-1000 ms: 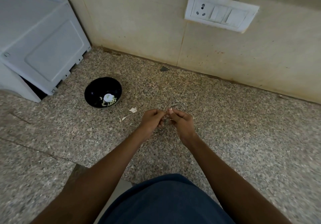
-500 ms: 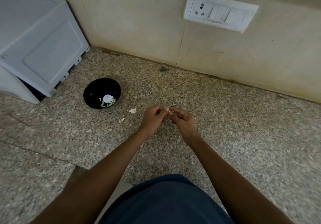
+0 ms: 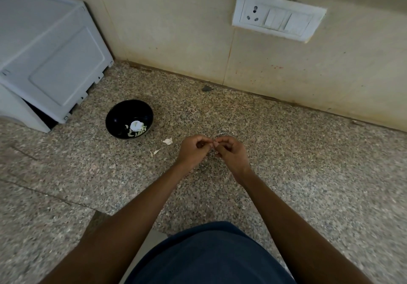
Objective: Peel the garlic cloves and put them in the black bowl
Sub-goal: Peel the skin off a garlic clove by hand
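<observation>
Black bowl (image 3: 116,116), speckled granite counter (image 3: 308,162)

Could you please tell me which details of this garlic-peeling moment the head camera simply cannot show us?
- Garlic clove, head view: pinched between the left hand and right hand; curled fingers hide nearly all of it, so how far it is peeled is unclear.
- Black bowl, head view: the pale pieces inside are too small to count.
- White appliance, head view: cut off by the left edge.

The bowl (image 3: 129,119) sits on the table (image 3: 308,173), left of both hands. Garlic (image 3: 136,128) lies in it.
</observation>
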